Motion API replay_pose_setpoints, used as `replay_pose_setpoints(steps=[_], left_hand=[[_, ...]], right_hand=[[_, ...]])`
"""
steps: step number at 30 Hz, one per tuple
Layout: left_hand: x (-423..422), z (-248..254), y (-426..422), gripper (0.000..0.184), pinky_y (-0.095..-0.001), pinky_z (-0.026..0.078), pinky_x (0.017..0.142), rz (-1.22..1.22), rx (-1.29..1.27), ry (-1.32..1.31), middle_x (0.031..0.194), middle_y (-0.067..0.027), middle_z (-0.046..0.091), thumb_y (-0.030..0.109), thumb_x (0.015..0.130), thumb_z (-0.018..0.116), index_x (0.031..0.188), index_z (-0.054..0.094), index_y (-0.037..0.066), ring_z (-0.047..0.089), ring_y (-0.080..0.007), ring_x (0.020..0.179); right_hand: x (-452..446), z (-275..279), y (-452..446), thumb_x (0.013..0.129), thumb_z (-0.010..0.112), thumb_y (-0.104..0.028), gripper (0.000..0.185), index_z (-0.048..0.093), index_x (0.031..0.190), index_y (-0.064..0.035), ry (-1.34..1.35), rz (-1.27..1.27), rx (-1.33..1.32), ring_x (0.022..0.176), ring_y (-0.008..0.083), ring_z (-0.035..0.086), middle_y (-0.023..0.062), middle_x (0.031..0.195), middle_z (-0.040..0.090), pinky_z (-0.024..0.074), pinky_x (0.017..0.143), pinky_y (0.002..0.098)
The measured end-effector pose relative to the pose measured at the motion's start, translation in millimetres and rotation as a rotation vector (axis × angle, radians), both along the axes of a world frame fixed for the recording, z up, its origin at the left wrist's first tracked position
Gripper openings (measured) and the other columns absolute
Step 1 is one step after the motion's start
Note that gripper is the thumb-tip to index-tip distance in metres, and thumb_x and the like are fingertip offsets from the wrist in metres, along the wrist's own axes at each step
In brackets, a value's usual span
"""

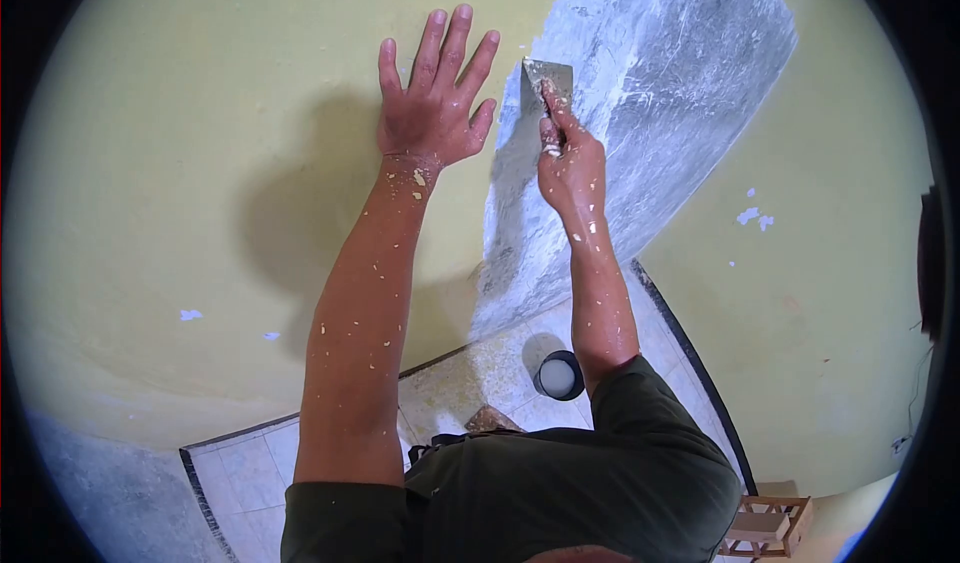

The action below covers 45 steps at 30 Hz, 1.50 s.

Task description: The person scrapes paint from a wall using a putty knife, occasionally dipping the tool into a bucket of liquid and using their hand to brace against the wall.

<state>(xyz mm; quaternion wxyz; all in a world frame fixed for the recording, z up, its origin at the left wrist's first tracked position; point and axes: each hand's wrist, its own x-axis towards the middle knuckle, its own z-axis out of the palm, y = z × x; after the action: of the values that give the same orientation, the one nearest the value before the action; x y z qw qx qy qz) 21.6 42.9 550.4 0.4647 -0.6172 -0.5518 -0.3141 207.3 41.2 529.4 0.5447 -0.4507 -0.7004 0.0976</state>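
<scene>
My left hand (432,103) lies flat on the yellow painted wall (270,73), its fingers spread. To its right, my right hand (572,168) grips a putty knife (548,71), the index finger stretched along the blade. The wide metal blade lies against the wall at the border between the yellow paint and a scraped grey-white patch (680,93). Most of the knife's handle is hidden in my fist. Small flakes of paint stick to both forearms.
On the tiled floor (520,388) below stands a dark bucket (559,376) of whitish liquid. Paint crumbs lie around it. A wooden stool-like piece (770,526) stands at the lower right. A cable (917,393) hangs at the right edge.
</scene>
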Motion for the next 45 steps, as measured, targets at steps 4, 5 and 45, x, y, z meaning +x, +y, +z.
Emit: replay_pose_setpoints(steps=[4, 5, 45], left_hand=[[1.4, 0.1, 0.4, 0.076, -0.0677, 0.016, 0.113, 0.007, 0.007, 0.003, 0.166, -0.0033, 0.022, 0.054, 0.084, 0.062, 0.154, 0.036, 0.037, 0.019, -0.0246, 0.152], [0.5, 0.7, -0.2, 0.076, -0.0677, 0.016, 0.113, 0.01, 0.006, 0.002, 0.166, -0.0033, 0.022, 0.054, 0.084, 0.062, 0.154, 0.036, 0.037, 0.019, -0.0246, 0.152], [1.0, 1.4, -1.8, 0.076, -0.0662, 0.015, 0.114, 0.018, -0.013, 0.019, 0.167, -0.0041, 0.021, 0.053, 0.085, 0.059, 0.155, 0.035, 0.033, 0.02, -0.0245, 0.153]], right_hand=[[1.3, -27.6, 1.5, 0.089, 0.057, 0.0, 0.053, 0.06, 0.138, -0.0189, -0.031, -0.004, 0.058, 0.089, 0.0437, 0.068, 0.0268, 0.103, 0.068, 0.0538, 0.077, 0.0429], [1.8, -18.1, 2.2, 0.084, 0.056, 0.004, 0.058, 0.06, 0.138, -0.018, -0.08, -0.02, 0.118, 0.089, 0.0435, 0.068, 0.0266, 0.103, 0.068, 0.0537, 0.077, 0.0421], [-9.3, 22.1, 3.4, 0.091, 0.054, 0.0, 0.051, 0.06, 0.138, -0.0172, -0.076, -0.043, 0.157, 0.104, 0.0404, 0.066, 0.0239, 0.118, 0.066, 0.0525, 0.086, 0.0414]])
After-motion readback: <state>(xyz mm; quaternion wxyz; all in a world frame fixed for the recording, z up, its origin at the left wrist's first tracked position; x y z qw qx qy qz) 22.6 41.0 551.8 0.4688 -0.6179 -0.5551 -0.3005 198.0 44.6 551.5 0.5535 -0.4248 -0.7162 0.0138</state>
